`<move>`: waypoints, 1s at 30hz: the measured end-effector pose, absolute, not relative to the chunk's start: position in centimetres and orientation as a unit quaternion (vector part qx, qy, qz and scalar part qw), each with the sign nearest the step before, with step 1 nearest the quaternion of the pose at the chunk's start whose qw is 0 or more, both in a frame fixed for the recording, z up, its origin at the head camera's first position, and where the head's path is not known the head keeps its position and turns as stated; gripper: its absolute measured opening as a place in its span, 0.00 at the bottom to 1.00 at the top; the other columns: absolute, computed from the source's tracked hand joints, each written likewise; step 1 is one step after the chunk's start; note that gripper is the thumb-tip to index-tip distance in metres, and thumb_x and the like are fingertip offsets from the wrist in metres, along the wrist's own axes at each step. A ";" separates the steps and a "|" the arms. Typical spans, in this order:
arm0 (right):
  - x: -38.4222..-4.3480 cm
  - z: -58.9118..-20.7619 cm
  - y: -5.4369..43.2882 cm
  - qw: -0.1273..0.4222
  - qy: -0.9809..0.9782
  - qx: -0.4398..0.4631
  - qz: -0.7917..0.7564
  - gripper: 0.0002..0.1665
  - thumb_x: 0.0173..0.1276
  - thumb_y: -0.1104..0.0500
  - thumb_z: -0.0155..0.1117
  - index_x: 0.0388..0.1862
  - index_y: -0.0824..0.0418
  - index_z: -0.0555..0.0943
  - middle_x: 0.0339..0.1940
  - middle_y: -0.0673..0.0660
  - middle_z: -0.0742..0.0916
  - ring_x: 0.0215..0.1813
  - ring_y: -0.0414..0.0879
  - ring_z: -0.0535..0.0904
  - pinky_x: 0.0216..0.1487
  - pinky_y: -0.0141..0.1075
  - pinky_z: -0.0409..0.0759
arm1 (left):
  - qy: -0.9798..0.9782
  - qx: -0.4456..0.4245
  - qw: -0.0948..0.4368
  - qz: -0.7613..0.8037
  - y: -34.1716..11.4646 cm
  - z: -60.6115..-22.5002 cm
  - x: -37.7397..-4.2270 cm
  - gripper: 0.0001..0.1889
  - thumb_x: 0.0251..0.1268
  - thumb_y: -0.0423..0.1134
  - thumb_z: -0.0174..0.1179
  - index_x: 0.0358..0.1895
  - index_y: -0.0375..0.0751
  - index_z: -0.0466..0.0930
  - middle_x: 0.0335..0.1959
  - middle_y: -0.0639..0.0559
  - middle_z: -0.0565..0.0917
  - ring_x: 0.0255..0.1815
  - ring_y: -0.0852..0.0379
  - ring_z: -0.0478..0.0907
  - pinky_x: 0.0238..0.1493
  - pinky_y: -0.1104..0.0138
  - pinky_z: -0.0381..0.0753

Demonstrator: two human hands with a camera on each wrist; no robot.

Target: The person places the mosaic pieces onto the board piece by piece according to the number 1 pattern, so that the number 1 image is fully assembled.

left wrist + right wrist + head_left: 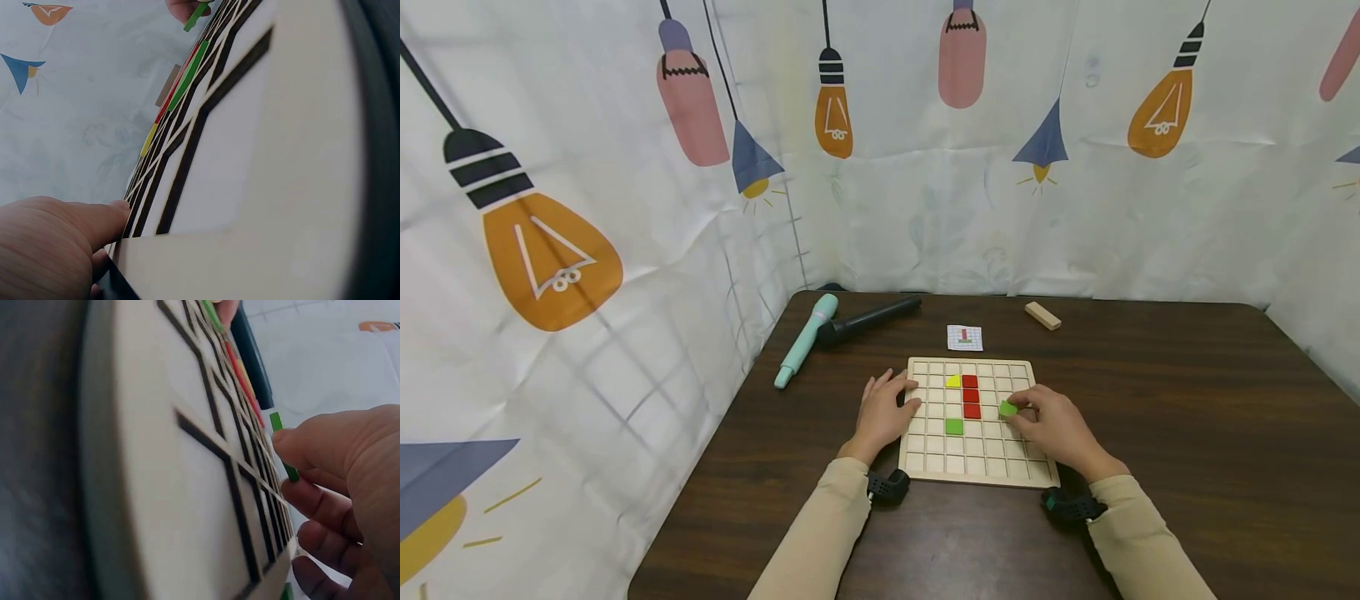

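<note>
A wooden grid board (925,462) lies flat on the table. My right hand (1056,425) pinches a green square tile (1008,408) between thumb and fingers over the board's right part; the right wrist view shows this tile (289,472) edge-on. At the board's left edge my left hand (882,415) rests, its thumb (103,222) touching the rim and its other fingers extended. In the grid sit a yellow triangular tile (953,382), a column of red tiles (972,396) and another green tile (954,427). A second bit of green (287,592) shows below my right fingers, its kind unclear.
Behind the board lies a small printed card (965,337). A pale wooden block (1042,316) is at the back right. A mint-green stick-like object (806,342) and a black one (871,320) lie at the back left. A lamp-patterned curtain (910,217) surrounds the table.
</note>
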State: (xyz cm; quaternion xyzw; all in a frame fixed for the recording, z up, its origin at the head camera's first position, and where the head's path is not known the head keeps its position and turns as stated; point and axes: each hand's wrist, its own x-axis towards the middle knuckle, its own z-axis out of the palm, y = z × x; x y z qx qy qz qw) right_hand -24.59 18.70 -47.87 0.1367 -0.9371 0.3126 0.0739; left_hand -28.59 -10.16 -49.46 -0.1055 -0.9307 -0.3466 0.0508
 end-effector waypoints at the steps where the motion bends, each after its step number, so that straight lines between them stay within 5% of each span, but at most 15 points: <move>1: -24.6 -47.9 18.6 0.073 -0.937 0.136 0.314 0.15 0.63 0.57 0.69 0.49 0.58 0.85 0.48 0.55 0.84 0.46 0.51 0.78 0.46 0.48 0.80 | -0.931 -0.106 0.052 -0.347 -10.2 -49.5 -28.6 0.18 0.68 0.45 0.61 0.59 0.48 0.81 0.71 0.51 0.70 0.77 0.48 0.55 0.78 0.52 0.40; 5: -24.5 -48.3 18.0 0.078 -0.936 0.142 0.311 0.15 0.63 0.56 0.69 0.48 0.58 0.85 0.48 0.54 0.84 0.51 0.54 0.80 0.52 0.53 0.80 | -0.929 -0.106 0.053 -0.349 -10.2 -49.6 -28.5 0.18 0.68 0.45 0.61 0.58 0.48 0.82 0.71 0.51 0.70 0.76 0.48 0.55 0.78 0.52 0.40; 15: -24.3 -48.2 16.6 0.081 -0.938 0.170 0.290 0.13 0.61 0.57 0.71 0.45 0.54 0.86 0.40 0.47 0.84 0.38 0.42 0.77 0.39 0.40 0.79 | -0.930 -0.104 0.053 -0.347 -10.3 -49.6 -28.7 0.18 0.68 0.45 0.61 0.58 0.48 0.82 0.71 0.51 0.69 0.77 0.49 0.55 0.79 0.52 0.40; 30: -23.9 -48.4 15.7 0.100 -0.932 0.206 0.280 0.13 0.59 0.58 0.73 0.44 0.55 0.88 0.39 0.46 0.84 0.36 0.40 0.75 0.36 0.36 0.78 | -0.930 -0.107 0.056 -0.348 -10.2 -49.6 -28.7 0.17 0.68 0.45 0.61 0.58 0.47 0.82 0.71 0.50 0.70 0.76 0.47 0.56 0.78 0.51 0.41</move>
